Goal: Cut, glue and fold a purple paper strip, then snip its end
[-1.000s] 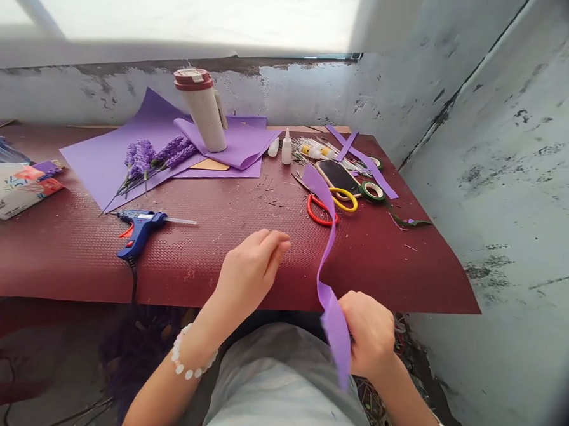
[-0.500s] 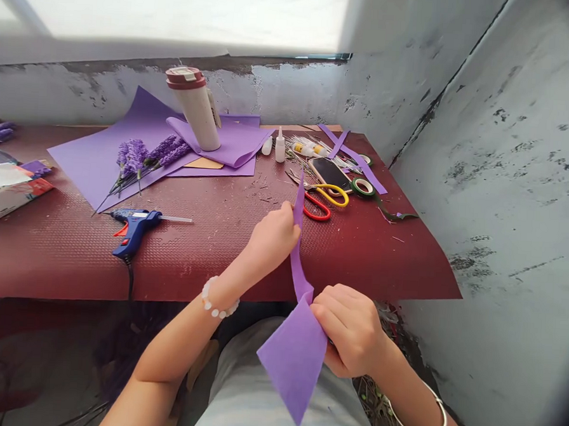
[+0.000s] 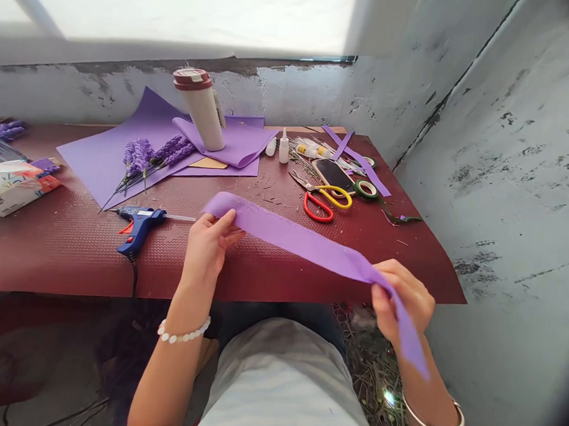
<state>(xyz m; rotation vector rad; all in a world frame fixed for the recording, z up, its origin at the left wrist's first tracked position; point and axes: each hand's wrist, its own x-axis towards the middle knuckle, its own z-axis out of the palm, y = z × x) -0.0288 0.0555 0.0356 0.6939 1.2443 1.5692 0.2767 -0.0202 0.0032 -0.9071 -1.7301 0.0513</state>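
Note:
A long purple foam strip is stretched flat between my two hands over the near edge of the dark red table. My left hand pinches the strip's left end with thumb and fingers. My right hand grips the strip near its right end, off the table's front right corner, and the short tail hangs down past my wrist.
On the table lie a blue glue gun, red-and-yellow scissors, a phone, green tape rolls, small glue bottles, purple sheets, lavender stems, a white tumbler and a tissue pack. A wall stands close on the right.
My hands moved apart, left hand going left and right hand going right. The strip went from standing bent and upright to being pulled out flat and nearly level.

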